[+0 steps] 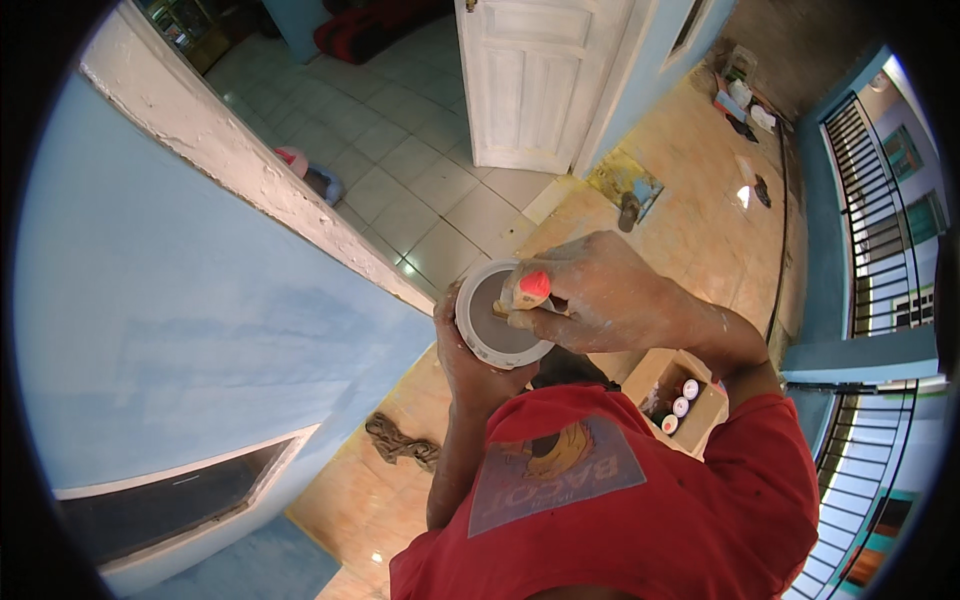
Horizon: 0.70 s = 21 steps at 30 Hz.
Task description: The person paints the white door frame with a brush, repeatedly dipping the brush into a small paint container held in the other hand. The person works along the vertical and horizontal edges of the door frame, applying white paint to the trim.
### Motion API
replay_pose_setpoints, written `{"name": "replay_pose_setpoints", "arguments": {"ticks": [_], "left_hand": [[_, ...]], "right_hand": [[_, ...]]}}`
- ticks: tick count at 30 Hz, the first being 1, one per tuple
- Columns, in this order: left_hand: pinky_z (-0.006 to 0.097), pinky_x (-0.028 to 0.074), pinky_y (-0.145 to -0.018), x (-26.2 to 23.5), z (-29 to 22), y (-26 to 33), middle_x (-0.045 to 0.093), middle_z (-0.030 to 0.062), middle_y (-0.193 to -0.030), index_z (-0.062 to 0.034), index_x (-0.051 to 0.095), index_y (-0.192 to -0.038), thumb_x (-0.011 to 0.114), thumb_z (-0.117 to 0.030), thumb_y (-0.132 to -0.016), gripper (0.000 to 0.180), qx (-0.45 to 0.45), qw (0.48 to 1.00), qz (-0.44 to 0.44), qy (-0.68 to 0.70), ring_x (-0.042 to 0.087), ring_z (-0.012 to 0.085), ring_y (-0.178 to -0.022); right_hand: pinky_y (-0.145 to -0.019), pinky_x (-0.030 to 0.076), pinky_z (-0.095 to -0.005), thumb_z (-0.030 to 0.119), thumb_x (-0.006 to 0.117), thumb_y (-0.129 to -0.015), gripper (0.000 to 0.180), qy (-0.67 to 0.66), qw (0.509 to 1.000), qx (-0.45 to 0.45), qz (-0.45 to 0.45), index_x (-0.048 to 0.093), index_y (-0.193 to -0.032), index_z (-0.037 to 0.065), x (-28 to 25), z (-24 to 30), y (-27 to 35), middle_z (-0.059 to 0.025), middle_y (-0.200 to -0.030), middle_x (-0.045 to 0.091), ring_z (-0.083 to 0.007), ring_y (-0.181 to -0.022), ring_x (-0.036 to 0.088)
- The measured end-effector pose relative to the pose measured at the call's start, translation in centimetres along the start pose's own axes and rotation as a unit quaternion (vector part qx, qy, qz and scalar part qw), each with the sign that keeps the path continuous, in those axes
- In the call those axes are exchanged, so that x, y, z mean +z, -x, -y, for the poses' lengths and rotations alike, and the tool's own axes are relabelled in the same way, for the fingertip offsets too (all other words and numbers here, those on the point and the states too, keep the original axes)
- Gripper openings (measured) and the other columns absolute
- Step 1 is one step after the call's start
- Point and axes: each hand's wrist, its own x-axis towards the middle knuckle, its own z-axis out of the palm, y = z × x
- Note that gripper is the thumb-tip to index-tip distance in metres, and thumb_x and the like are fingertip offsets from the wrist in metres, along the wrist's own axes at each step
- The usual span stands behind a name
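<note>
My left hand (458, 366) is wrapped round the side of a round white tub (484, 353), keeping it upright in front of my chest. Grey liquid that looks like paint (486, 298) lies inside it. Over the tub, my right hand (605, 290) is closed on a brush with a red-tipped handle (534, 288). The brush points down into the tub; its bristles are hidden by the handle and my fingers. Pale smears mark the skin of my right hand.
To the left stand a light blue wall (200, 270) and a white door frame (250, 165). A white door (535, 85) is open ahead. On the floor are a cardboard box (712, 405) with several cans, a crumpled brown cloth (402, 442) and a sandal (629, 211). Black railings (862, 215) line the right.
</note>
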Motion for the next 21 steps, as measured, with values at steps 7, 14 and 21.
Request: {"name": "replay_pose_setpoints", "arguments": {"ticks": [7, 14, 21], "left_hand": [[0.046, 0.049, -0.113, 3.5, 0.9, -1.4, 0.06, 0.0164, -0.143, 0.0014, 0.034, -0.153, 0.102, -0.027, -0.063, 0.116, -0.012, 0.999, -0.012, -0.027, 0.064, 0.0295, -0.131], [0.046, 0.049, -0.112, 10.3, 0.4, -4.8, 0.057, 0.0176, -0.144, -0.0017, 0.037, -0.152, 0.1, -0.018, -0.065, 0.109, 0.011, 0.997, -0.019, -0.077, 0.06, 0.032, -0.133], [0.046, 0.046, -0.115, 16.9, 0.8, -6.7, 0.055, 0.0181, -0.144, 0.001, 0.034, -0.153, 0.101, -0.019, -0.063, 0.114, -0.006, 0.995, -0.062, -0.08, 0.058, 0.0326, -0.135]], "right_hand": [[-0.071, 0.059, -0.0504, 0.028, 0.073, -0.096, 0.02, -0.055, 0.995, 0.059, 0.065, 0.073, -0.102, 0.009, -3.4, -4.0, -0.2, -0.0152, -0.085, 0.076, -0.0403, -0.078, 0.075], [-0.065, 0.057, -0.0434, 0.03, 0.082, -0.094, 0.024, -0.078, 0.991, -0.109, 0.006, 0.076, -0.103, 0.008, -5.9, -10.5, 0.5, -0.0162, -0.085, 0.076, -0.0356, -0.075, 0.075], [-0.062, 0.053, -0.03, 0.023, 0.085, -0.093, 0.024, -0.231, 0.972, -0.02, 0.021, 0.079, -0.107, 0.004, -10.2, -16.9, 1.0, -0.0068, -0.08, 0.075, -0.0149, -0.067, 0.068]]}}
